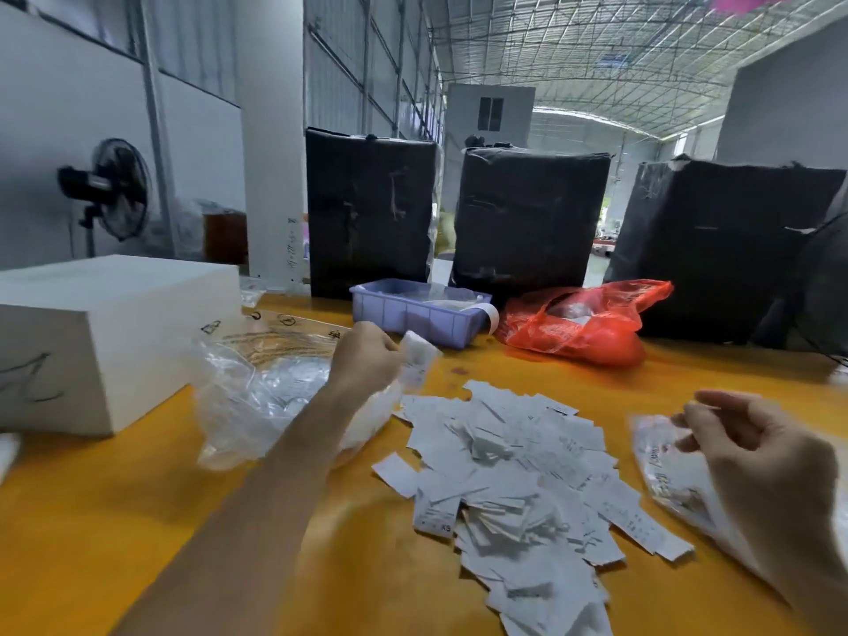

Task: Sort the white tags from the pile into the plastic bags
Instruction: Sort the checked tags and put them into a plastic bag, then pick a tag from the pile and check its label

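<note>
A loose pile of white tags (514, 479) is spread over the middle of the yellow table (137, 521). My left hand (365, 358) is raised beyond the pile and grips a small stack of white tags (417, 360). Just left of that hand lies a crumpled clear plastic bag (266, 397) with tags inside. My right hand (752, 456) hovers at the right with fingers loosely curled, over a second clear plastic bag (665, 470) holding tags; whether it grips the bag is unclear.
A white box (92, 332) stands at the left. A blue tray (413, 314) and a red plastic bag (583, 328) sit at the back, in front of three black wrapped bundles (371, 213). A fan (114, 190) stands far left.
</note>
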The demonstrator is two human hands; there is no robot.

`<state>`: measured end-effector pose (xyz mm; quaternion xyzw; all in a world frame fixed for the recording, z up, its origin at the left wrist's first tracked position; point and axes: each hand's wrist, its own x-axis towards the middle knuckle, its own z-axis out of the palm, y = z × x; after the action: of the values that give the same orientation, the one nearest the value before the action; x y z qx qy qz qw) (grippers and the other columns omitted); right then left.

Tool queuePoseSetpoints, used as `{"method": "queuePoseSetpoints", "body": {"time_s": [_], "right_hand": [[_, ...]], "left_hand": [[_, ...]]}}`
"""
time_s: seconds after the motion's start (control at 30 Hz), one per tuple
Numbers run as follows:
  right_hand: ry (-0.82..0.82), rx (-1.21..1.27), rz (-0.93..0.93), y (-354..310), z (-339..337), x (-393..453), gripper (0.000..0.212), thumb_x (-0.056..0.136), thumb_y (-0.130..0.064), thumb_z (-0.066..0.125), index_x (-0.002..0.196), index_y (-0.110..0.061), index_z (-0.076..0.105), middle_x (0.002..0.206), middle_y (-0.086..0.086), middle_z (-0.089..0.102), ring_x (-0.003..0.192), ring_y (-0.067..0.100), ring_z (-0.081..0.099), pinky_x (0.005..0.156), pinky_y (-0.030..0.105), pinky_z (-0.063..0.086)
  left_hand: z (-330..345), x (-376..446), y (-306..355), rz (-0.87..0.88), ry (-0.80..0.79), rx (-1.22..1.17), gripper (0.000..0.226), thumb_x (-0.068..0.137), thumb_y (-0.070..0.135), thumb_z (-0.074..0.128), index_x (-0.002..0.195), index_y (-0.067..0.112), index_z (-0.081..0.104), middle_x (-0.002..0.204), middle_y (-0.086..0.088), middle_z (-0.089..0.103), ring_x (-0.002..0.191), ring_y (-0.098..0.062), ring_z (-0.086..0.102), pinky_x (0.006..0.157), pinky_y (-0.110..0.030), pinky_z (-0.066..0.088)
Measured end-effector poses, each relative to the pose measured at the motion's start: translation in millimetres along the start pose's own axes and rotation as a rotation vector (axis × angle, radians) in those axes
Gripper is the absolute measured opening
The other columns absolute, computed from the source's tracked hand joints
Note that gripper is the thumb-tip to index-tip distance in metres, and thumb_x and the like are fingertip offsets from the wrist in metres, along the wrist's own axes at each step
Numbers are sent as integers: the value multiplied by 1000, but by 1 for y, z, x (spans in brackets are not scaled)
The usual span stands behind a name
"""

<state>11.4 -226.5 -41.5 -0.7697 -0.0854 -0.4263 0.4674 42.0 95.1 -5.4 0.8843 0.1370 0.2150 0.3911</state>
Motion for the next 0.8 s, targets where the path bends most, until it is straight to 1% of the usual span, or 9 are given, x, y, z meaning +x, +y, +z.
{"method": "queuePoseSetpoints", "body": {"time_s": [0.1,0.17,0.23,0.3,0.37,0.47,0.6,0.67,0.8], "right_hand": [[114,-58,123,39,-11,24,11,91,-38,52,96,-31,59,83,2,66,70,8,65,76,31,56],[11,-100,258,66,-25,43,19,94,-45,45,90,-28,51,91,19,61,61,-3,57,68,15,50],[-133,-281,347,95,-41,52,37,87,-56,51,90,-19,52,91,22,57,65,-3,55,69,22,45],[-221,-540,381,109,-54,51,27,89,-23,58,102,0,61,90,23,61,66,10,56,68,27,44],[-242,-736,418,109,-57,45,25,87,-9,60,107,5,64,99,26,65,83,32,61,76,40,50],[-514,-994,462,84,-57,29,46,88,-39,63,121,-7,58,125,12,60,112,28,56,92,34,44],[-475,-850,469,71,-55,19,27,86,-31,66,69,-12,60,76,9,64,75,24,61,66,31,46],[-372,-791,429,74,-55,18,28,87,-17,64,61,-9,60,73,11,65,71,23,62,63,30,48],[-213,-603,434,79,-60,21,51,91,-11,56,46,-15,34,48,2,40,45,14,39,48,24,32]], "left_hand": [[-38,17,-37,-130,187,167,21,91,11,56,107,0,65,101,-15,66,88,-26,61,71,-33,50],[-50,17,-53,-197,227,217,21,90,4,55,107,-6,62,103,-21,64,86,-30,57,67,-33,43],[-54,15,-59,-209,211,256,18,89,-2,51,103,-11,59,100,-25,64,85,-35,57,64,-34,39],[-50,15,-59,-217,191,311,17,88,-7,47,101,-12,57,94,-24,62,81,-33,55,64,-34,40],[-46,15,-56,-220,192,399,14,88,-6,49,100,-10,56,81,-18,55,76,-29,51,63,-34,41],[-38,21,-52,-215,230,513,11,88,7,61,93,-1,57,73,-12,50,69,-27,50,54,-33,38],[-16,39,-32,-105,-2,423,29,87,26,64,104,4,58,95,-16,57,88,-32,57,78,-43,51],[5,32,-12,27,-117,313,26,87,25,64,108,9,59,107,-13,59,98,-30,56,88,-45,48],[44,-25,23,239,-94,-8,17,79,27,74,95,22,69,94,-1,69,79,-16,63,64,-29,49]]}}
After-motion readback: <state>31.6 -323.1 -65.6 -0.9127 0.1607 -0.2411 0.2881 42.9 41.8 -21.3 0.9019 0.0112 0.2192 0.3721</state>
